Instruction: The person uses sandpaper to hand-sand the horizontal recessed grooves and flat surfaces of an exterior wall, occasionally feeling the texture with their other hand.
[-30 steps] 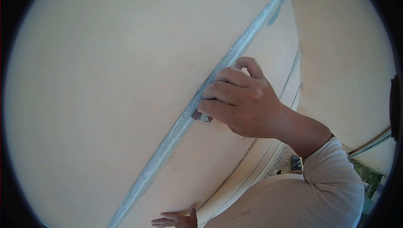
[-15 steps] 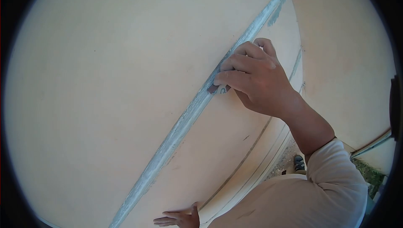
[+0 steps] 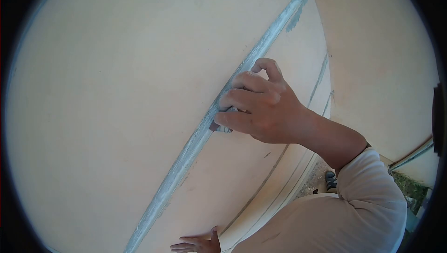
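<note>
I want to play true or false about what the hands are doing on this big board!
1. The right hand presses a small piece of sandpaper on the grey filler seam. True.
2. The left hand holds a hammer. False: it lies flat and open on the pale panel.
3. The seam runs slantwise across the panel. True.
4. The panel is painted dark green. False: it is pale cream.
5. The sleeve is light-coloured. True.
</note>
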Tool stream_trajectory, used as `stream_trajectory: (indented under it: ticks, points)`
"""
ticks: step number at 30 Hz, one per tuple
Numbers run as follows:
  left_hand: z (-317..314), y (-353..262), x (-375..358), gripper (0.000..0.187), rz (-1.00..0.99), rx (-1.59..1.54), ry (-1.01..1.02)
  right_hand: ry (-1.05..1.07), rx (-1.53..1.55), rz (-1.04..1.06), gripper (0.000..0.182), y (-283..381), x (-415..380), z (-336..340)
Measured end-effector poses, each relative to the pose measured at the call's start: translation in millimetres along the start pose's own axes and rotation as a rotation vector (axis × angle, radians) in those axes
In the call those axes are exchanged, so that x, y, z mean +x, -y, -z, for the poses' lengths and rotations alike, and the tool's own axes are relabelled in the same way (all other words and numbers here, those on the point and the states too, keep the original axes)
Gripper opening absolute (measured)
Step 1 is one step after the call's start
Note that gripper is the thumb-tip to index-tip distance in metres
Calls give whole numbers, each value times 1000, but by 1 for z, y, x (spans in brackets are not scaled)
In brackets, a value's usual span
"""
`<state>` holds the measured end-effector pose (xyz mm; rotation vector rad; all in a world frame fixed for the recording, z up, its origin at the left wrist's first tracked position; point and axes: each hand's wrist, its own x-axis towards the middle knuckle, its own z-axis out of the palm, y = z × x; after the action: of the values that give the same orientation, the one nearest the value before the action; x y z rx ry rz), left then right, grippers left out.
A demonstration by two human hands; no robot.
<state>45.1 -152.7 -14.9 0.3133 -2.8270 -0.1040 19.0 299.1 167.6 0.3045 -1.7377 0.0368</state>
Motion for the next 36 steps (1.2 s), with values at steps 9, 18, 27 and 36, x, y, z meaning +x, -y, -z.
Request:
stream_trajectory:
  ticks: [9, 18, 27, 36]
  points:
    - [-14, -1, -2, 142, -61, -7, -97, -17, 175, -51, 14, 0, -9, -12]
    - [-7, -7, -6, 138, -145, 25, -257, -72, -87, -238, 10, -66, -18, -1]
    - [-10, 7, -2, 143, -204, 34, -489, -31, -210, -291, 8, -95, -21, 11]
    - [10, -23, -4, 130, -262, -106, -490, -177, -25, -193, 18, -99, -30, -9]
